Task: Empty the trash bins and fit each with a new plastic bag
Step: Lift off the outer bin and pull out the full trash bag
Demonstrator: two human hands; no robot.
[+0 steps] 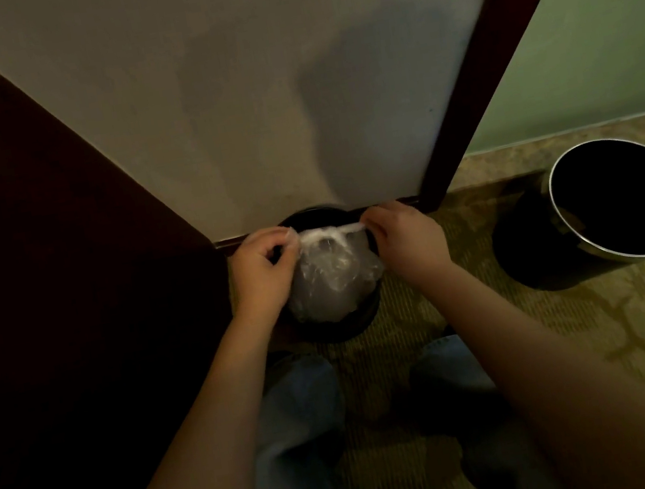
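– Plastic bag (333, 281): where is it found, and how is it held?

– It is seen bunched in the mouth of the dark bin (326, 331), which stands on the carpet (541, 335) against the wall (246, 107), just ahead of the person's feet. Its upper edge is drawn into a thin strand. One end is pinched by the curled fingers of the left hand (263, 269), the other by those of the right hand (409, 240).

– What might go wrong from here?

– The film looks thin, so it could be torn if the strand is pulled apart too hard. An end could also be lost from a pinch, and the bag would slump into the bin. If it is lifted sharply, the bin could be dragged up or tipped. Whether rubbish lies inside cannot be told.

– And its direction?

– The strand is stretched left to right, roughly parallel to the foot of the wall. The body is judged to hang down from it into the bin, mouth uppermost, so the long axis is taken as near vertical.

– Is anything else noted?

– A second bin (535, 251), unlined, is seen tilted well apart to the right.
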